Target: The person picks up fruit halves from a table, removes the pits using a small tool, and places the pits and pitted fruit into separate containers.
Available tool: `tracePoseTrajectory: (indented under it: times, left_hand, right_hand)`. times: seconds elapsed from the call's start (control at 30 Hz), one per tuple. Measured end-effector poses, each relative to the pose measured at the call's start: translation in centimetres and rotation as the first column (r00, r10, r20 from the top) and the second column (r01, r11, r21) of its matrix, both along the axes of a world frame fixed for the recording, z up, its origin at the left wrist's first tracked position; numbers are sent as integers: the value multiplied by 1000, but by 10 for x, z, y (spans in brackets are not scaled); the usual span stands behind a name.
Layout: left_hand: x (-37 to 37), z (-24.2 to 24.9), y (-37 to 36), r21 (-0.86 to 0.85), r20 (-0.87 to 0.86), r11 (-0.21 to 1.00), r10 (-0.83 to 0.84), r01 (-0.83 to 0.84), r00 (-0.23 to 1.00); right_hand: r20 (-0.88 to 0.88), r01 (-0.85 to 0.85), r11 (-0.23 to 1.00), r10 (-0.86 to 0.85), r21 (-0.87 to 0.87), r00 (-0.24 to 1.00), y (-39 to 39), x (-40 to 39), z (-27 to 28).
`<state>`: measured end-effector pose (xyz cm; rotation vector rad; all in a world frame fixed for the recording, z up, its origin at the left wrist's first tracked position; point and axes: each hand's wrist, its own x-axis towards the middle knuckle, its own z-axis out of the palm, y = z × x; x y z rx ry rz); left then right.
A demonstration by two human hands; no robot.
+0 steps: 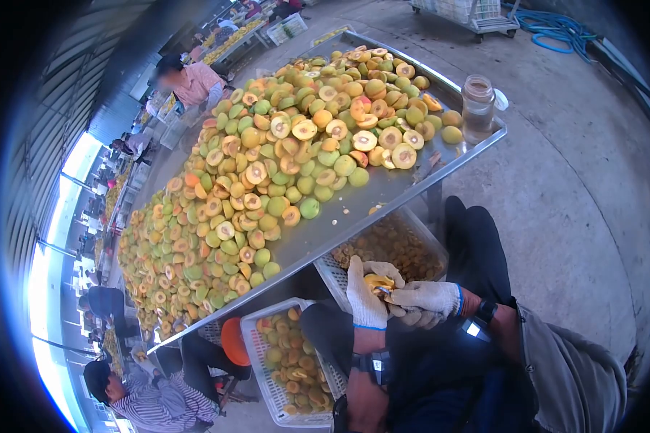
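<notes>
Both my hands wear white knit gloves and meet over my lap, below the table's edge. My left hand [366,297] cups a yellow fruit half [377,281]. My right hand [424,299] is closed around a small tool whose tip touches the fruit; the tool itself is mostly hidden. Under my hands stands a white crate of pits [412,252]. A second white crate of fruit halves [285,364] sits lower left of my knees.
A long metal table [354,216] carries a big pile of green and yellow fruit and cut halves [267,166]. A clear jar [478,107] stands at its near corner. Other people work at the far side and lower left. Bare concrete floor lies to the right.
</notes>
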<state>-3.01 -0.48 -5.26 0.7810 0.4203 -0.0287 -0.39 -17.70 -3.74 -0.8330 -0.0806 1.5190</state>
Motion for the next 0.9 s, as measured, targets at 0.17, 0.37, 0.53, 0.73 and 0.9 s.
tracePoseTrajectory:
  times: [0.17,0.37,0.53,0.73,0.9]
  left_hand:
    - [-3,5,10,333,-17,895,320,-296,947]
    - [-72,8,120,917,345,-352,462,-188,817]
    - [-136,-1,207,801,365,-543,776,251,514]
    - [-87,35,142,969,211,-223,517,-108,829]
    - [-7,28,101,962,188,110,399,-251,898]
  right_hand:
    - [-88,46,976,-27,212,996,-3,1,-14]
    - [342,293,926,-203,-237,918,10,3,-19]
    - [583,378,891,-172,-253,794,12,2,-25]
    - [806,431,869,-65,-245,589,16,2,-19]
    - [768,485,853,-175,-195,616,14,7,-37]
